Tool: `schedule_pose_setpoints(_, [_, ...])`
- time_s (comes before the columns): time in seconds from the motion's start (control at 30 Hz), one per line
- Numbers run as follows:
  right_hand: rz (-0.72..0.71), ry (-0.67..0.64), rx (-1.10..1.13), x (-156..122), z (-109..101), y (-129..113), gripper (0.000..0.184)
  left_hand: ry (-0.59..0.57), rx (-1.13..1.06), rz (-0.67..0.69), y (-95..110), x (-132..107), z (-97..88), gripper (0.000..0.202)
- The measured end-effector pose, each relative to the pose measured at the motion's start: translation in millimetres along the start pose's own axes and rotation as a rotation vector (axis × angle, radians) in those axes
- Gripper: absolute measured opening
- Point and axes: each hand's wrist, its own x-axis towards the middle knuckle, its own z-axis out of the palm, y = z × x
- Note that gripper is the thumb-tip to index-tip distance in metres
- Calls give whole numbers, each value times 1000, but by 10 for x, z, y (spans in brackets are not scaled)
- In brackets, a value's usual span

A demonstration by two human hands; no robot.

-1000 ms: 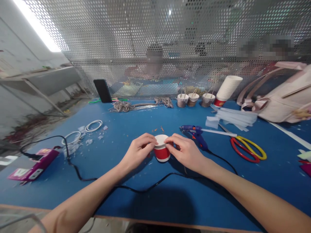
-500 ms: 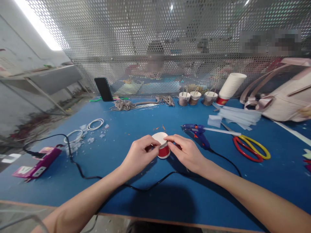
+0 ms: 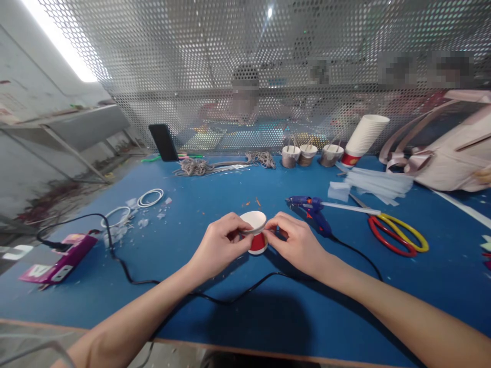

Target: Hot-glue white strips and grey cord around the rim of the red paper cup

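Note:
A small red and white paper cup (image 3: 258,245) stands on the blue table in front of me, its white mouth upward. A thin greyish band, perhaps cord, runs just below its rim. My left hand (image 3: 223,244) is closed on the cup's left side, with the thumb at the front of the rim. At the right side of the rim, my right hand (image 3: 294,241) pinches with thumb and forefinger. Whatever lies between the right fingertips is too small to make out. A blue glue gun (image 3: 312,207) with a long clear stick lies to the right of the cup.
Scissors (image 3: 399,235) and white strips (image 3: 378,181) lie right, below stacked cups (image 3: 366,138). Several grey-wrapped cups (image 3: 290,157), grey cord (image 3: 195,166) and a phone (image 3: 163,142) line the back. White rings (image 3: 150,197) and a purple power strip (image 3: 63,258) sit left; a black cable (image 3: 245,296) crosses the front.
The right fingers have moved from the top of the rim down to its right side. The cup's mouth now shows more openly; the left hand has barely moved.

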Motion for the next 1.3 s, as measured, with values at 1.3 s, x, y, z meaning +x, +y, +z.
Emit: schedule_pose_setpoints(1.3, [-435, -94, -330, -610, -495, 44, 26, 123, -460, -344, -19, 78, 18, 10])
